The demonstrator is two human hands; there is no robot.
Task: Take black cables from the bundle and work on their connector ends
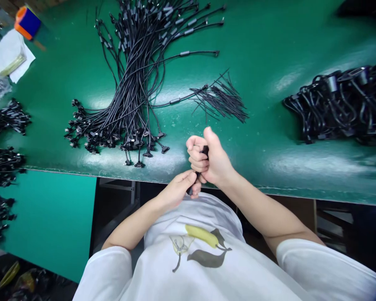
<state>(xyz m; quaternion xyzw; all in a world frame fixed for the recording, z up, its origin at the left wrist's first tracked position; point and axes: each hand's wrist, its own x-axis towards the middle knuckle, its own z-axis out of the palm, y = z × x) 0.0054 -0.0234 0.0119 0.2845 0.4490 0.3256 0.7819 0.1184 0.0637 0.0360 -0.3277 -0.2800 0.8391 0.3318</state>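
Note:
My right hand (208, 158) is closed in a fist round a coiled black cable (204, 151), just over the near edge of the green table (269, 42). Below it, my left hand (181, 189) pinches the lower end of the same cable between thumb and fingers, close to my chest. Only small dark bits of the cable show between the fingers. A big fan of loose black cables with connectors (134, 83) lies on the table to the upper left of my hands. A small bunch of thin black ties (222, 100) lies just beyond my right hand.
A heap of bundled black cables (341, 104) sits at the right. More cable bundles (6, 121) lie at the left edge. An orange and blue object (26, 23) and white papers (12, 54) are at the far left corner.

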